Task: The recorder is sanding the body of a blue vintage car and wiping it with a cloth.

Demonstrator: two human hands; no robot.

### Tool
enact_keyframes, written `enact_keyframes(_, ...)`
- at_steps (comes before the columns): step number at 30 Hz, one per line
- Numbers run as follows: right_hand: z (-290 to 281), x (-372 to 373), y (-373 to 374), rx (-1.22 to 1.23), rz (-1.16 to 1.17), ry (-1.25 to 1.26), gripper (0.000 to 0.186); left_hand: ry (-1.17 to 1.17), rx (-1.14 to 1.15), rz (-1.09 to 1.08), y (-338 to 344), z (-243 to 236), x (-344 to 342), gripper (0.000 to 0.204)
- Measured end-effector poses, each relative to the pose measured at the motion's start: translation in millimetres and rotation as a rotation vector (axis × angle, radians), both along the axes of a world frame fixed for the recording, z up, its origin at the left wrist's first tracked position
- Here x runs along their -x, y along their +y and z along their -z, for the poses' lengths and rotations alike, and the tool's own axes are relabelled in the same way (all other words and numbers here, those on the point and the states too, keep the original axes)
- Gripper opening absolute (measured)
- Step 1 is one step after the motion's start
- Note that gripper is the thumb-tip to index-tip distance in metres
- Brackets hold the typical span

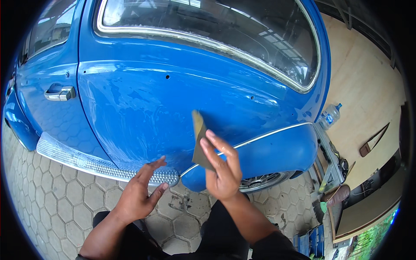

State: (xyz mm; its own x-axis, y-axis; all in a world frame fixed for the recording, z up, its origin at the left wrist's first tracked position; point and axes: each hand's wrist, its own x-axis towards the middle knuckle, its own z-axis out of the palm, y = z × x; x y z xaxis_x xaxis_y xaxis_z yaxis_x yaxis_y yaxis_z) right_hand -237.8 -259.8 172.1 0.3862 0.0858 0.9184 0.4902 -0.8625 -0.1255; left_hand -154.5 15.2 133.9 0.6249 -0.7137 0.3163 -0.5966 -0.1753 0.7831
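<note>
In front of me is the blue side panel of a car, with wet-looking, cloudy streaks over its left part and a few small dark holes higher up. A folded sheet of sandpaper, tan and grey-brown, is pinched in my right hand just off the panel, above the rear fender. Whether its tip touches the paint I cannot tell. My left hand is empty, thumb and fingers apart, near the rear end of the ridged metal running board.
A chrome door handle sticks out at the left. The side window has a bright metal trim. Hexagonal pavers cover the ground. At the right stand a large clear water bottle, a wooden board and a blue crate.
</note>
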Motion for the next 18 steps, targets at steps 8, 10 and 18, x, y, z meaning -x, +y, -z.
enact_keyframes(8, 91, 44, 66, -0.727, -0.171, 0.321, 0.05, 0.64, 0.28, 0.118, -18, 30, 3, 0.068)
enact_keyframes(10, 100, 44, 62, -0.674, -0.136, 0.331, 0.052, 0.743, 0.193, 0.13, -22, 35, 5, 0.061)
enact_keyframes(18, 117, 55, 64, -0.251, -0.143, 0.466, 0.081, 1.019, 0.344, 0.196, -37, 48, 30, 0.051)
